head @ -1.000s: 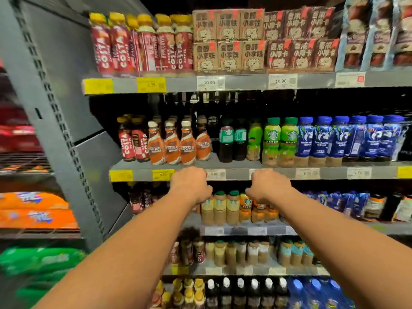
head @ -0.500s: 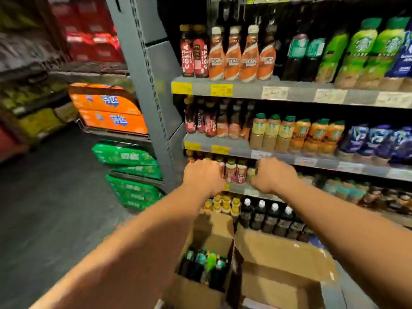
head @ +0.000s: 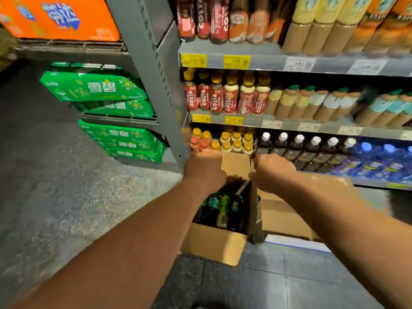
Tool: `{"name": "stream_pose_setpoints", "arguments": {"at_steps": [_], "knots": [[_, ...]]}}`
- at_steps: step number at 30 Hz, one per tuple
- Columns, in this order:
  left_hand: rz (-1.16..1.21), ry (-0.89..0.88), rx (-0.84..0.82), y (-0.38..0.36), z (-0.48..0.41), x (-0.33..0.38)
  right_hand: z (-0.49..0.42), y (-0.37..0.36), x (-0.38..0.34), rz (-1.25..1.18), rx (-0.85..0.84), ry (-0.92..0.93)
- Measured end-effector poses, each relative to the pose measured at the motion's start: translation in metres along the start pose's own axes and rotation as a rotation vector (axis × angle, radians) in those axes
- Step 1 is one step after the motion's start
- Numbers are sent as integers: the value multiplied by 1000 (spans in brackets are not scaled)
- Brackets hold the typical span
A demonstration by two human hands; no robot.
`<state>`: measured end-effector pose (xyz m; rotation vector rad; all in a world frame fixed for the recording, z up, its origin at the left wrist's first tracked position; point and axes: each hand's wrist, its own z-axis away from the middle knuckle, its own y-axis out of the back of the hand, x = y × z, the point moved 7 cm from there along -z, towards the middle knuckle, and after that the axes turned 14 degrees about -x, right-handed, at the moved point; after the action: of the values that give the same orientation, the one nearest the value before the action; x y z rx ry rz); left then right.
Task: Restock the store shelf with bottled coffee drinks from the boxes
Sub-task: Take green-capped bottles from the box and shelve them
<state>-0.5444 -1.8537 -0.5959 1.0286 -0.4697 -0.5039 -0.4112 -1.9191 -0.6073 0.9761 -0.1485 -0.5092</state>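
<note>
Cannot tell what the fingers do on either side: seen only from behind, knuckles up, fingers folded under and out of sight. Finds the left hand above the far left corner of an open cardboard box, and the right hand just past that box's far right corner, beside an upright flap; cannot confirm contact with the flap.

Counts two boxes on the floor at the foot of the shelf. Holds, inside the left one, the bottled coffee drinks — dark, green-topped, upright, packed toward the right wall; roughly four tops, too blurred for a sure count. Sets the second box against the first one's right wall, also open, with bare cardboard inside and the right forearm partly covering it.

Shows three ledges of the shelf. Lines up six red Costa bottles along the front edge at the left end of the middle ledge, and six white-capped dark bottles along the bottom ledge. Carries two yellow price tags at the left end of each of the upper two ledges — four in all.

Stacks four green cases on the neighbouring rack to the left, under one orange case.
</note>
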Motion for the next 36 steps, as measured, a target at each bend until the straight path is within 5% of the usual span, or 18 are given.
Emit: {"name": "stream_pose_setpoints", "arguments": {"at_steps": [4,9,16,36], "knots": [[30,-38,-72,-60,-25,-23,-31,-51,-10,32,63,58],[82,-22,-67,-117,-59,-38,-91,-118,-21,-16,-124,54],[127,12,-123,-201,-126,-51,-163,-196,-15,-165,-134,40],[311,135,-415,-409,-232,-35,-266,-394,59,-619,-431,-452]]}}
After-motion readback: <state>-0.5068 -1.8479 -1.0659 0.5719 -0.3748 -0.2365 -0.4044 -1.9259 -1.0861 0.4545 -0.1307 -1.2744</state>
